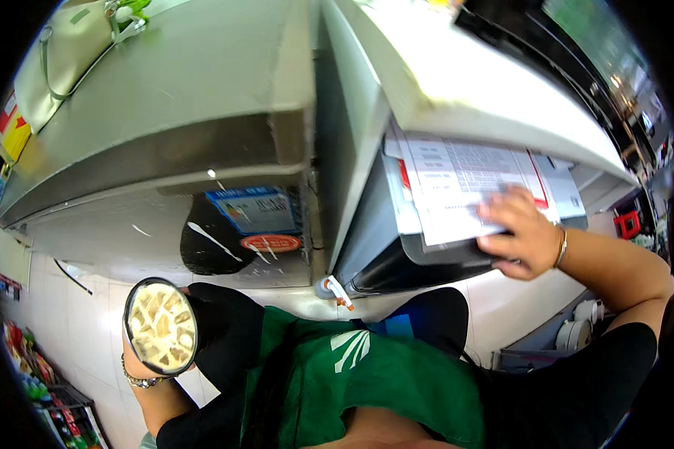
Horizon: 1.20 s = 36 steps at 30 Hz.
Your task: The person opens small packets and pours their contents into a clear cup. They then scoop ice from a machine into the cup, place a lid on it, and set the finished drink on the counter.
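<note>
My left hand (133, 354), at the lower left, is wrapped around a cup of iced milky drink (164, 326). Ice cubes show at its top, inside a dark rim; the cup's side is mostly hidden. On the right, my right hand (521, 234) lies over the near edge of printed papers (446, 193), its fingers apart and somewhat blurred. Those sheets rest on a grey and black box-shaped container (427, 261) beneath a white counter (494, 123). A grey sheet or folder (567, 188) sticks out behind them.
A spray bottle (337, 292) stands on the floor between cabinet and container. A metal-topped cabinet (202, 90) fills the left, with a pale handbag (70, 62) on it. Stocked shelving (70, 415) is at lower left. White round items (574, 337) sit at lower right.
</note>
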Motion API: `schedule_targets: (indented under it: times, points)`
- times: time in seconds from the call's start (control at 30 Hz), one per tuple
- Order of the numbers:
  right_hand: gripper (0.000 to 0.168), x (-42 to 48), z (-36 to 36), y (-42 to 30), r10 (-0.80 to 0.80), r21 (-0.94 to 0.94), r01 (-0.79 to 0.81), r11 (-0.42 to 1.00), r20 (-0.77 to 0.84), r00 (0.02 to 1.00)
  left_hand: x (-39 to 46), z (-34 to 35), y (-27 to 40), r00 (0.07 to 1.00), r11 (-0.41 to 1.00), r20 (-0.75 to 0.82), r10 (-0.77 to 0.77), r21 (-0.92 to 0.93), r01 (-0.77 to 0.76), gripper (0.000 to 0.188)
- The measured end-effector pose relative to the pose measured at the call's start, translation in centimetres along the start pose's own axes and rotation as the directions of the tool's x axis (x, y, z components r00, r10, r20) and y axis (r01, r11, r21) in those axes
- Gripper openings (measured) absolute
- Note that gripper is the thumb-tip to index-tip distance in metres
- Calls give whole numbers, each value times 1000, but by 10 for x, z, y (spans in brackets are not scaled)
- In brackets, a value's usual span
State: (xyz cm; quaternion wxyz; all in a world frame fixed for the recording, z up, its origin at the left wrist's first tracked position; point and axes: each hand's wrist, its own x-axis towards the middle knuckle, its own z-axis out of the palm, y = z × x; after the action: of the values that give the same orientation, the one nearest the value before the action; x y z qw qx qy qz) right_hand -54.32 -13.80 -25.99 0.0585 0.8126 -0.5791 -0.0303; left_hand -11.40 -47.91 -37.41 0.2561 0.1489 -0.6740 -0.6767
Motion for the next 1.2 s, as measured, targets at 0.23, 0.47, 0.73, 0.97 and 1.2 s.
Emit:
schedule_targets:
  times: [0.23, 0.47, 0.73, 0.97, 1.2]
  points:
    - [52, -37, 79, 17, -75, 92, 85, 992, -101, 992, 19, 17, 45, 971, 981, -146, -191, -68, 183, 73]
    - [47, -55, 158, 19, -62, 202, 99, 974, -182, 981, 39, 53, 115, 969, 980, -150, -195, 18, 200, 99]
    - [41, -68, 167, 29, -65, 246, 44, 968, 76, 995, 90, 84, 255, 985, 975, -154, -81, 195, 110, 99]
    - [42, -66, 147, -12, 206, 184, -285, 941, 358, 911, 150, 138, 317, 989, 985, 77, -128, 128, 118, 94]
    - [20, -36, 113, -36, 520, 349, -579, 737, 255, 815, 216, 209, 318, 933, 993, 350, -78, 106, 43, 95]
